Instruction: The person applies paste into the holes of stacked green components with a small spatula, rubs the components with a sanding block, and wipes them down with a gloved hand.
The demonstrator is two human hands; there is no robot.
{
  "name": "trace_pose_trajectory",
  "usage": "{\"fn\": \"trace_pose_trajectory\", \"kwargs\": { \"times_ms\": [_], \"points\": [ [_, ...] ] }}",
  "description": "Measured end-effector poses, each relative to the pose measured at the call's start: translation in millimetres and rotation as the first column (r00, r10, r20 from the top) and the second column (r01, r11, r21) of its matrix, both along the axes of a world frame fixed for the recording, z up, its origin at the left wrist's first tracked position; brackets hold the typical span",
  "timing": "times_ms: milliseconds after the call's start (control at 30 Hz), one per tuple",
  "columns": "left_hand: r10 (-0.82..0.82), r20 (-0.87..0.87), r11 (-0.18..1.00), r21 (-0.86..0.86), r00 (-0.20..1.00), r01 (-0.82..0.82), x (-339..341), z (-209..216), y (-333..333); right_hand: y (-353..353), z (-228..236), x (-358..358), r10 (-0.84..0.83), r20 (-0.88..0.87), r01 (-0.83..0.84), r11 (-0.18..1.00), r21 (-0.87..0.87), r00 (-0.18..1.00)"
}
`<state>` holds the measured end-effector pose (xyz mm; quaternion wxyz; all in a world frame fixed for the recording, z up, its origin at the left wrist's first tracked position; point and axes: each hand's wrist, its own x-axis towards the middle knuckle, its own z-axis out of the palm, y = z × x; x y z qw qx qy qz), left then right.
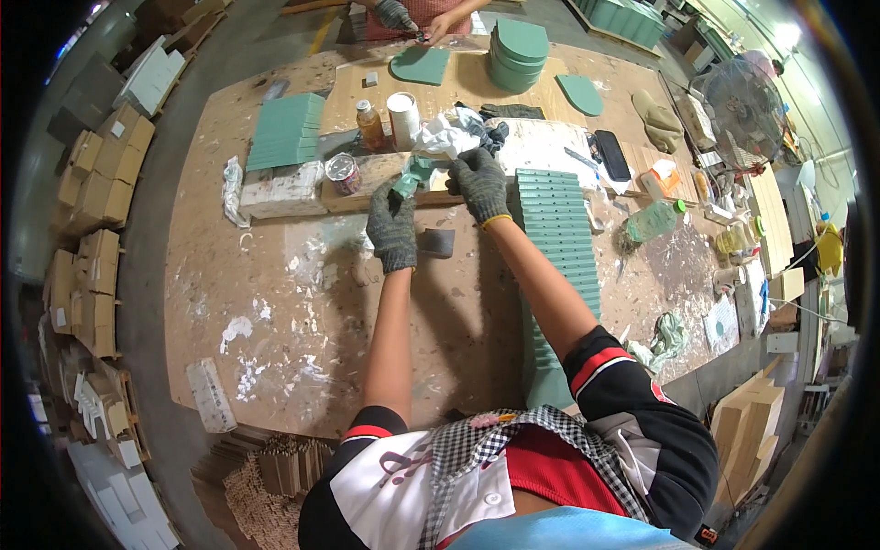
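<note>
Workbench (275, 302) first — a broad sheet of chipboard, spattered white, filling the middle of the frame. Down its right-of-centre runs a long overlapping row of green panels (559, 238), and a second fanned stack of green panels (286, 130) sits at the upper left of the bench. Rounded green boards are piled near the top centre (519, 50), where another person's hands (412, 18) work at the frame's upper edge. A wire-guarded fan (742, 105) stands at the upper right.

Closer in, a wooden plank (367, 183) lies across the bench just above the worker's hands, carrying a small open tin (343, 172), an amber bottle (370, 124) and a white tub (402, 115), with a crumpled white rag (445, 137) beside them.

Both hands wear grey knit gloves. The left hand (392, 229) is closed around a small green piece (408, 181), held up just centre-left of the plank's front edge. The right hand (480, 183) is closed at the piece's upper end, its fingers curled on or beside it; whether it pinches the piece or a bit of cloth I cannot tell. A dark flat scraper (438, 242) lies on the bench just right of the left wrist.

By the look of it, the piece is being wiped or filled — a finishing step on one part. Any next move would call for a steady left grip while the right works the surface.
</note>
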<state>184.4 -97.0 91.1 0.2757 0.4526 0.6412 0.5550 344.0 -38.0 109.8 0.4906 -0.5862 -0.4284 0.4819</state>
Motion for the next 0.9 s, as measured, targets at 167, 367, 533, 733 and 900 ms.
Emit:
{"fn": "trace_pose_trajectory", "kwargs": {
  "times_ms": [167,367,533,733,900],
  "points": [
    [-0.027,0.005,0.995,0.101,1.0,0.026,-1,-7,-18,25,-41,-8,-0.026,0.602,-0.074,0.987,0.141,0.798],
    [-0.114,0.171,0.992,0.071,0.979,0.103,-30,-61,-80,15,-74,-54,0.032,0.172,-0.063,0.983,0.175,0.985],
    [-0.006,0.24,0.991,-0.13,0.971,0.038,-35,-34,-149,-84,4,-20,0.177,0.331,-0.241,0.957,0.161,0.927],
    [-0.294,0.646,0.916,-0.019,0.705,0.4,15,23,-206,-247,29,50,0.421,-0.598,-0.559,0.827,-0.054,0.681],
    [-0.524,0.525,0.748,-0.094,0.671,0.657,49,19,-244,-321,2,80,0.396,-0.675,-0.458,0.884,0.095,0.623]
  ]
}}
